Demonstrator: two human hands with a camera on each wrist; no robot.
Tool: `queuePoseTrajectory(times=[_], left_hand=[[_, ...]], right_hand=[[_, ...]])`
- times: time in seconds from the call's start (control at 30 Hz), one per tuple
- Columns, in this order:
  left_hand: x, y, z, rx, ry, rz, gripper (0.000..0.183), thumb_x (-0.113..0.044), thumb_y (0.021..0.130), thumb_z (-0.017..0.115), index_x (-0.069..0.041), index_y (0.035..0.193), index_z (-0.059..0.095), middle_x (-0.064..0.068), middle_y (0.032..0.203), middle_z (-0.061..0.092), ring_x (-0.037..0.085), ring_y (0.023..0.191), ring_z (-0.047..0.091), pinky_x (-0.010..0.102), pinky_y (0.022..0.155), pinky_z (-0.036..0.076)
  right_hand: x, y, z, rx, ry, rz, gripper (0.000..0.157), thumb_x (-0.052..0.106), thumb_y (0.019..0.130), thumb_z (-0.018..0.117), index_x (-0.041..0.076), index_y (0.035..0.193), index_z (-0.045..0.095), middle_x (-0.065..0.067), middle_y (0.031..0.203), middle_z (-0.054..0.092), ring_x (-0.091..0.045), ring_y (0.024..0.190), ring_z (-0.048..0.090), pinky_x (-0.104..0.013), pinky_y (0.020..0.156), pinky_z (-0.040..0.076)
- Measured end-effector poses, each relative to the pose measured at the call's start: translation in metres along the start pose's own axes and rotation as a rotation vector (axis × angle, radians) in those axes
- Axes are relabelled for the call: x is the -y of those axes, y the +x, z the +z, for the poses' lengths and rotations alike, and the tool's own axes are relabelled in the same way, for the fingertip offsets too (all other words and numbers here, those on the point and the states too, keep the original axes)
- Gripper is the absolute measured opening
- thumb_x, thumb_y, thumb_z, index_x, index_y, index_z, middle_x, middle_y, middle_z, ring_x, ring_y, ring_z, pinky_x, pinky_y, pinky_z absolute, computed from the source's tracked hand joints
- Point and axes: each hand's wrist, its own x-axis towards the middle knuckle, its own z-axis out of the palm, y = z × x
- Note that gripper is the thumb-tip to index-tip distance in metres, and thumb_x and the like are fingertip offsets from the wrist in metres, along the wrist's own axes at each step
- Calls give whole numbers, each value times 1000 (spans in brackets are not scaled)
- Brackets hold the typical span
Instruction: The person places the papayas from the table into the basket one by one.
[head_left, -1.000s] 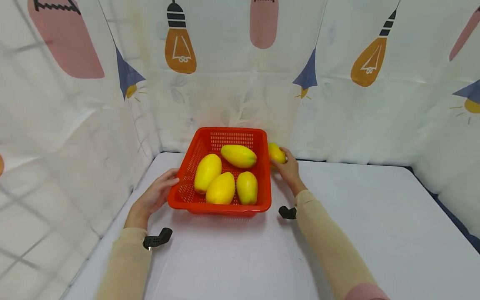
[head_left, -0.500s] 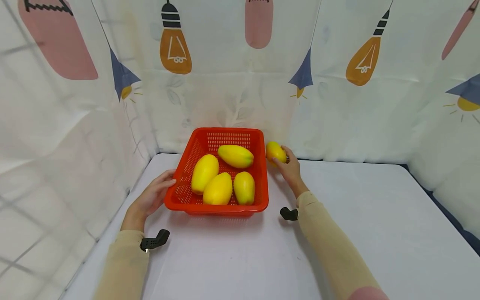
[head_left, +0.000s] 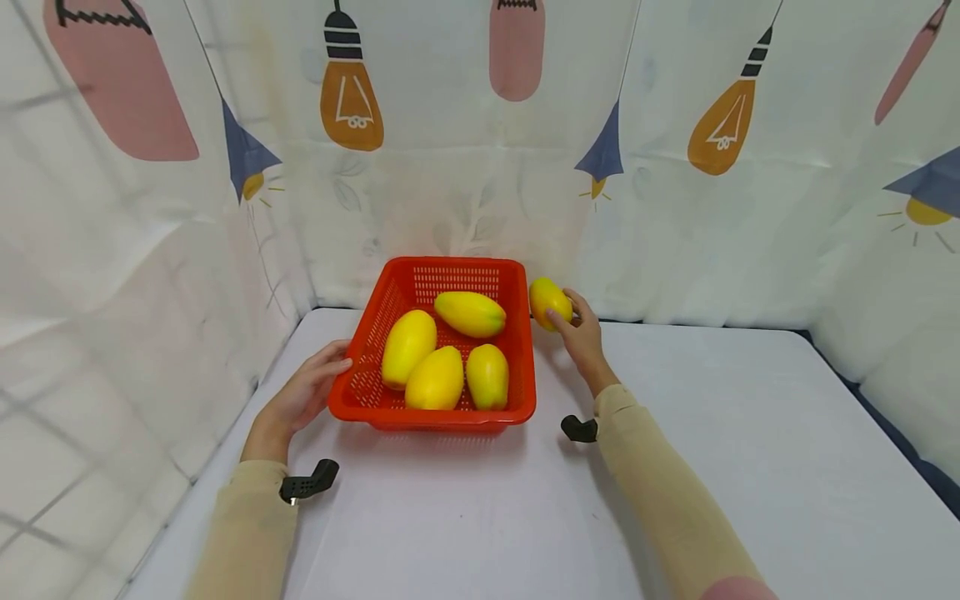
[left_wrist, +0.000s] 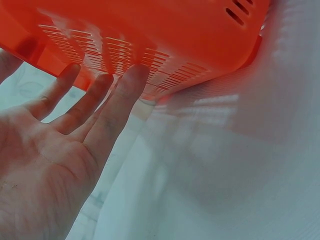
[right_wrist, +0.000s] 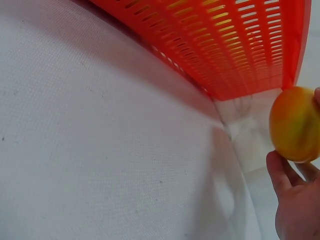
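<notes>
A red plastic basket (head_left: 450, 418) with slotted walls stands on the white table, holding several smooth yellow fruits (head_left: 408, 348) shaped like mangoes. My left hand (head_left: 311, 387) is at its left side. In the left wrist view, the extended fingers (left_wrist: 112, 112) lie against the slotted wall from outside. Just beyond the basket's right side, my right hand (head_left: 583, 337) grips another mango (head_left: 550, 304) between thumb and fingers, near rim height. The right wrist view shows this mango with an orange tint, above the table and beside the basket's far corner.
The white table (head_left: 712, 450) extends to the right and in front of the basket. A patterned cloth (head_left: 480, 183) hangs close behind the basket, and another cloth wall (head_left: 150, 333) rises along the left. Dark wrist cameras (head_left: 311, 481) jut inward from both sleeves.
The right hand has raised the mango slightly beside the basket, so more of it shows. The left hand stays at the basket's side, and the head view has shifted a little.
</notes>
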Motion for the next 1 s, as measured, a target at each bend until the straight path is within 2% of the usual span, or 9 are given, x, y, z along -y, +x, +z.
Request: queuePoseTrajectory(times=[0.57,1.0], left_hand=[[3,1,0,15,-21,14,31,-20,105,36,-12,134,40,-2,118,53,9,101,61,24,85,54],[2,2,-1,20,-24,29,33,-19,105,35,-9,136,38,-2,119,53,9,101,62,25,85,54]], right_hand=[[9,-5,-3,8,119,-65,60,44,90,64,27,143,43,-8,147,43,-33,122,52,-48,108,41],[29,-5,-5,53,173,-105,56,34,94,62,25,145,40,-10,147,43,-33,124,51,-47,110,40]])
